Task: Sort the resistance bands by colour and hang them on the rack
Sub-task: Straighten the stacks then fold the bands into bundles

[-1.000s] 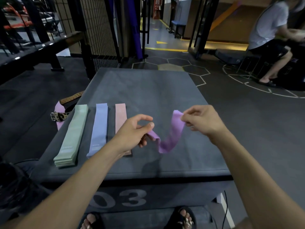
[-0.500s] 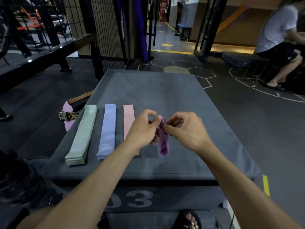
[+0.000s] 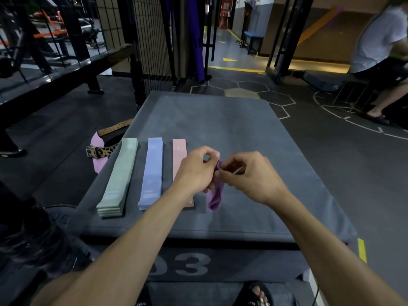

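Note:
A purple resistance band [image 3: 215, 196] hangs folded between my two hands above the grey box top. My left hand [image 3: 197, 171] and my right hand [image 3: 247, 175] both pinch its upper end, fingers nearly touching. On the box to the left lie a stack of green bands [image 3: 119, 180], a stack of blue bands [image 3: 152, 173] and a pink band [image 3: 179, 154], side by side and lengthwise. My left forearm covers the near end of the pink band.
The grey padded box [image 3: 231, 120] carries the number 03 on its front. A leopard-print and pink belt [image 3: 99, 152] lies on the floor at its left. A black metal rack [image 3: 136, 51] stands behind. A seated person [image 3: 379, 51] is at far right.
A second ago the hands held the purple band stretched apart in a sagging loop. They have come together, and the band now hangs folded from the joined fingertips.

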A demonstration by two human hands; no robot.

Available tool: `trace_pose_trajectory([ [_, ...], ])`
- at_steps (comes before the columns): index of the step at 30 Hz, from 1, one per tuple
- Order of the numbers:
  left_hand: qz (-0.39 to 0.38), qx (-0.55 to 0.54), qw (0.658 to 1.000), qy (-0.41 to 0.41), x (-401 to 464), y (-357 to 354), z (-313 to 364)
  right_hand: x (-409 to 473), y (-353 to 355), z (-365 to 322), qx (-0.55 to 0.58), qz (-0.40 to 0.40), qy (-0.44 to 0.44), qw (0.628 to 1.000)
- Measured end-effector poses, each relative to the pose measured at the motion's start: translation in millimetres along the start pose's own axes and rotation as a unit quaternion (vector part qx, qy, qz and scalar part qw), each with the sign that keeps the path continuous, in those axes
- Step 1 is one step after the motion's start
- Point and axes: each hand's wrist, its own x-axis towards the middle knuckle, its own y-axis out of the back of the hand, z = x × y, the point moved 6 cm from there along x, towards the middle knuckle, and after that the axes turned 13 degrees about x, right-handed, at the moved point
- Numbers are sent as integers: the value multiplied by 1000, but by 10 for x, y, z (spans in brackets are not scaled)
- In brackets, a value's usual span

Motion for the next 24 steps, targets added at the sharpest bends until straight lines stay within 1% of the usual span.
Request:
trace_pose_trajectory([
  [4, -13, -25, 1000, 2, -3, 46, -13, 13, -4, 3, 14, -17, 5, 1000],
  [10, -34, -25, 999, 6, -9, 49, -31, -23, -69, -48, -31, -21, 37, 999],
  [13, -58, -37, 997, 18, 8, 16, -58, -26, -77, -31, -109, -9, 45, 993],
  [16, -79, -46, 995, 28, 23, 17, -78, -30, -79, -42, -207, 19, 52, 977],
  [18, -85, -39, 995, 29, 21, 45, -75, -42, -78, -68, -240, 26, 65, 968],
  [21, -98, -20, 995, 17, 24, 64, -53, -62, -62, -86, -234, 39, 78, 968],
  [24, -126, -30, 992, -8, 3, 49, -9, -17, -12, -27, -212, 59, 73, 973],
])
